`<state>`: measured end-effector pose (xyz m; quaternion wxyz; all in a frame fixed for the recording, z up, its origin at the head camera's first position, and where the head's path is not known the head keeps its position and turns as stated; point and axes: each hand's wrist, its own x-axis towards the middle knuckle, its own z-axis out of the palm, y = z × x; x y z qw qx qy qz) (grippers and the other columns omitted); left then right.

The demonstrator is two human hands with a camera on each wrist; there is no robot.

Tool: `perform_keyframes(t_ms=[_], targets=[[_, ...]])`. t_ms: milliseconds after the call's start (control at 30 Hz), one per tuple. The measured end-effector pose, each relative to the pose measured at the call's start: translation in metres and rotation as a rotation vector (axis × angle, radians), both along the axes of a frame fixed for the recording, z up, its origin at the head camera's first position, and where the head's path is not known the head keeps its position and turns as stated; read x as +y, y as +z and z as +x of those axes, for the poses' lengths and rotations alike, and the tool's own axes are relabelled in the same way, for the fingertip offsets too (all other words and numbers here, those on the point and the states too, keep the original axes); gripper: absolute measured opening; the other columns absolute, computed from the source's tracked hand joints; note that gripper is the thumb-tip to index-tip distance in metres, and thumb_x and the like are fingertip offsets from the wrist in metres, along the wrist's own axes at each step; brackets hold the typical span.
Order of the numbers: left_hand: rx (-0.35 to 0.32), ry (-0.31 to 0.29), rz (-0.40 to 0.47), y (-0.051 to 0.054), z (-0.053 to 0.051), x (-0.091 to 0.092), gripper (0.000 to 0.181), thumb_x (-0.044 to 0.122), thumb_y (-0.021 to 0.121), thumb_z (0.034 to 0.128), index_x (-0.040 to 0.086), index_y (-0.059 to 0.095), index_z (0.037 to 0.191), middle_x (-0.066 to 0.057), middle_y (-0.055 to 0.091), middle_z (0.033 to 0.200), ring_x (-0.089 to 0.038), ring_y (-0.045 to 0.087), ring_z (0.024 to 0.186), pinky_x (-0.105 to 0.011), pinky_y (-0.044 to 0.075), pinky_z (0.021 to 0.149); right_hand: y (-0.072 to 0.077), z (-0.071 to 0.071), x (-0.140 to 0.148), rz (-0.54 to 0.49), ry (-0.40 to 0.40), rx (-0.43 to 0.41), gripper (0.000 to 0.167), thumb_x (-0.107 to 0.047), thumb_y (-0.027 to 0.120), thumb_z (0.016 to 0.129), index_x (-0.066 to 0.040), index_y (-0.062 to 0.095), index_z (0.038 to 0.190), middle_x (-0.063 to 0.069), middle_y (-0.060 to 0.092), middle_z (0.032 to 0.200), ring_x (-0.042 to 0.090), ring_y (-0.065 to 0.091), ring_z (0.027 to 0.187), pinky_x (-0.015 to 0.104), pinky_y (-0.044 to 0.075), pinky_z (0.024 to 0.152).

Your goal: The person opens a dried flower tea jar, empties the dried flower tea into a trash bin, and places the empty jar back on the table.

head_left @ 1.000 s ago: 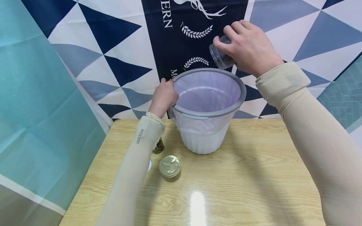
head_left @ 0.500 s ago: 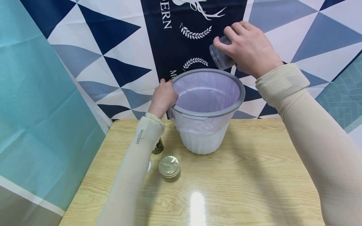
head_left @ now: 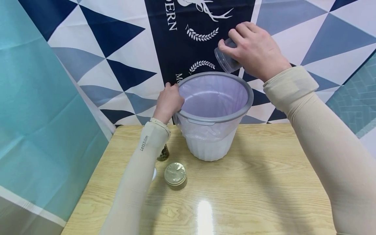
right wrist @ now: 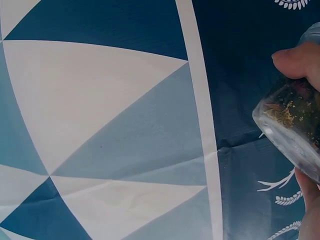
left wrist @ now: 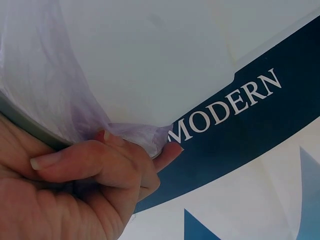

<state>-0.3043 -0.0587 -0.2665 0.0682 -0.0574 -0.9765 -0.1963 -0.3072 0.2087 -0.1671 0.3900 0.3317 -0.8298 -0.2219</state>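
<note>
A white waste bin [head_left: 210, 147] with a grey rim and a thin purple liner [head_left: 212, 98] stands on the table. My left hand [head_left: 169, 101] grips the left side of its rim, fingers curled over the liner [left wrist: 80, 115]. Above the bin's back right edge, my right hand [head_left: 254, 49] holds a clear plastic jar [head_left: 226, 60] from above, tilted with its mouth down toward the bin. In the right wrist view, yellowish and dark dried bits show inside the jar [right wrist: 290, 117]. No bits are visible falling, and the bin's bottom cannot be seen.
A round jar with a gold lid [head_left: 175, 176] stands on the wooden table [head_left: 249, 189] in front of the bin. Behind my left forearm, a small dark jar [head_left: 163, 153] and a white round thing [head_left: 154, 174] are partly hidden. A patterned cloth [head_left: 123, 39] hangs close behind.
The right hand and jar have shifted very slightly left over the bin. My left hand keeps its grip on the rim. The whole head view has drifted a little.
</note>
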Motion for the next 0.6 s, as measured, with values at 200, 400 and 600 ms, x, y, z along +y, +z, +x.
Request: perform_keyframes(t_ms=[200, 400, 600], targets=[[0.009, -0.003, -0.005, 0.0002, -0.0009, 0.0005, 0.049, 0.014, 0.057, 0.0981, -0.001, 0.053, 0.145, -0.022, 0.052, 0.135, -0.039, 0.064, 0.106, -0.051, 0.056, 0.099, 0.0010, 0.0006, -0.0005, 0.041, -0.009, 0.033, 0.066, 0.010, 0.079, 0.079, -0.012, 0.052, 0.136, 0.027, 0.058, 0.121, 0.044, 0.053, 0.120, 0.050, 0.045, 0.115], [0.004, -0.002, -0.009, 0.0002, -0.0007, 0.0000, 0.049, 0.013, 0.056, 0.0981, -0.001, 0.053, 0.145, -0.022, 0.052, 0.136, -0.039, 0.064, 0.106, -0.051, 0.056, 0.099, 0.0015, 0.0002, -0.0016, 0.062, 0.012, 0.044, 0.064, 0.012, 0.078, 0.080, -0.012, 0.052, 0.134, 0.026, 0.057, 0.119, 0.043, 0.053, 0.119, 0.049, 0.045, 0.115], [-0.001, -0.001, -0.009, 0.0014, 0.0011, 0.0003, 0.049, 0.014, 0.056, 0.0984, -0.001, 0.053, 0.145, -0.022, 0.052, 0.136, -0.039, 0.064, 0.106, -0.051, 0.056, 0.099, 0.0030, 0.0017, -0.0027, 0.084, -0.013, 0.043, 0.068, 0.013, 0.078, 0.080, -0.012, 0.051, 0.138, 0.027, 0.057, 0.123, 0.043, 0.052, 0.122, 0.048, 0.043, 0.118]])
